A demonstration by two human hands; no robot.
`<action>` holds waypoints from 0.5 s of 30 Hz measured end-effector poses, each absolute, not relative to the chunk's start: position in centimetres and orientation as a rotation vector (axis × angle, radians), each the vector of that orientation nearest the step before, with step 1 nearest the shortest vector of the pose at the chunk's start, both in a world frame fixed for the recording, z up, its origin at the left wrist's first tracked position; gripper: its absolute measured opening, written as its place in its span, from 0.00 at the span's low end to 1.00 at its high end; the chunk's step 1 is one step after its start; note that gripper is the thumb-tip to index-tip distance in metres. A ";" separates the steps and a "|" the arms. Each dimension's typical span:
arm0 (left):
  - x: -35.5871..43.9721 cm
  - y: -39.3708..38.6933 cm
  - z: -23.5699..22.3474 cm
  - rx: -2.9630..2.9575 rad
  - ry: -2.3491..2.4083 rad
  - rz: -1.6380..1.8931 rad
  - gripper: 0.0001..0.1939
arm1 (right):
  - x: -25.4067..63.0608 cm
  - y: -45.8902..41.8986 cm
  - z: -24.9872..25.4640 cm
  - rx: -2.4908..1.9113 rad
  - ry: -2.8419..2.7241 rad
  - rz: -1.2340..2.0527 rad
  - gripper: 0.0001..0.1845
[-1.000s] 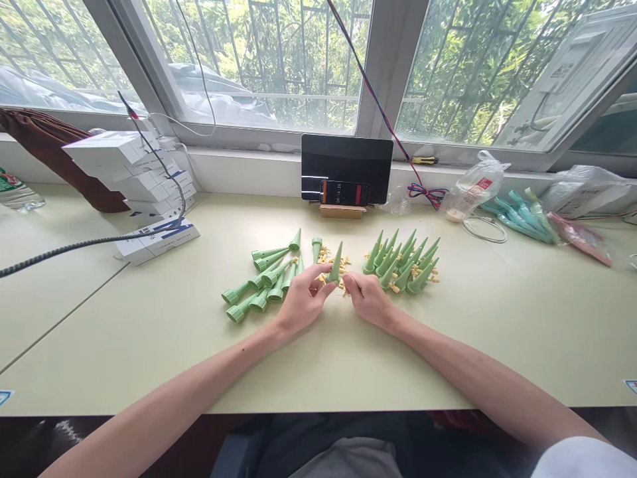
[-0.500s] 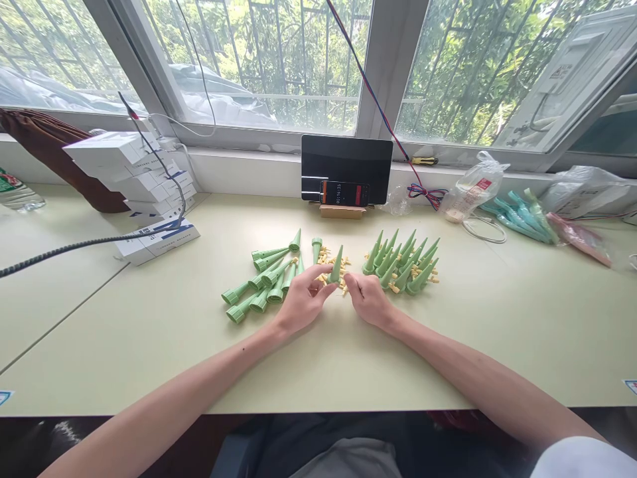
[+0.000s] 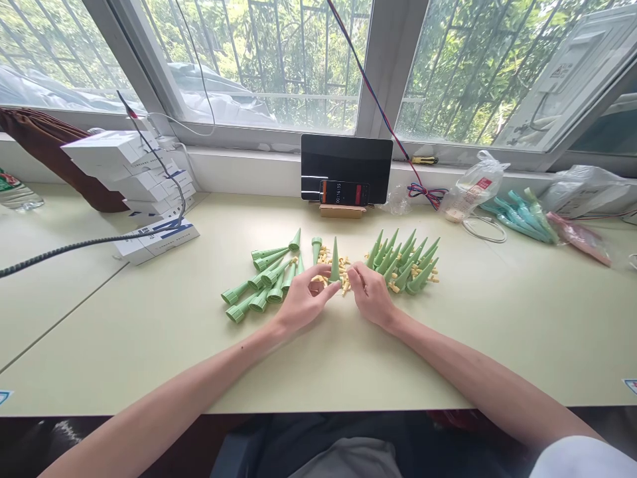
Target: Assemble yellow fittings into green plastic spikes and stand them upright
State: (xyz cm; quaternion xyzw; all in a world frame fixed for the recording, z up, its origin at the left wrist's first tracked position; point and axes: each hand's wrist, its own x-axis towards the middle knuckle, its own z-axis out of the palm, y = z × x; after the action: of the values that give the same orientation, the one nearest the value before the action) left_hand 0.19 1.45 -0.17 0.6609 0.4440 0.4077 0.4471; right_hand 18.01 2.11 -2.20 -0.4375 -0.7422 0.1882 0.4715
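My left hand (image 3: 304, 295) is closed on the base of a green plastic watering spike (image 3: 335, 262), its point up. Close to its right side, my right hand (image 3: 369, 292) has its fingers pinched together; whatever sits between them is too small and hidden to make out. Between and behind the hands lies a pile of small yellow valve pieces (image 3: 345, 287), partly covered by my left hand. To the left, several green spikes (image 3: 259, 279) lie loosely on their sides. On the right, a tight group of spikes with yellow pieces fitted (image 3: 405, 262) stands tilted, points up.
One spike (image 3: 317, 249) stands wide end up behind my left hand. Farther back, a phone (image 3: 344, 193) leans against a black tablet (image 3: 347, 159). White boxes (image 3: 156, 240) and a black cable are at the left; plastic bags (image 3: 472, 189) lie at the right.
The spike in my left hand has tipped more upright and shifted slightly left. My right hand has turned a little, its fingers still pinched close to the spike.
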 end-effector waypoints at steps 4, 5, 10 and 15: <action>0.0 1.6 0.1 1.601 1.113 0.996 0.20 | 18.0 2.1 -2.1 -1.036 -1.796 0.495 0.13; 0.0 1.6 0.2 1.596 1.109 0.993 0.20 | 18.0 2.1 -2.2 -1.023 -1.787 0.487 0.12; 0.1 1.4 0.6 1.563 1.089 0.992 0.20 | 18.0 2.2 -2.4 -0.946 -1.781 0.396 0.08; 0.1 1.5 0.5 1.545 1.086 0.997 0.21 | 18.0 2.3 -2.3 -0.921 -1.797 0.333 0.07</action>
State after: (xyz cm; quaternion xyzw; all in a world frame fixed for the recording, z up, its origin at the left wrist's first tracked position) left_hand 0.10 1.47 0.49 0.6338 0.4456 0.4092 0.4820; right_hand 18.02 2.26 -2.32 -0.3843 -0.7496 0.1391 0.5207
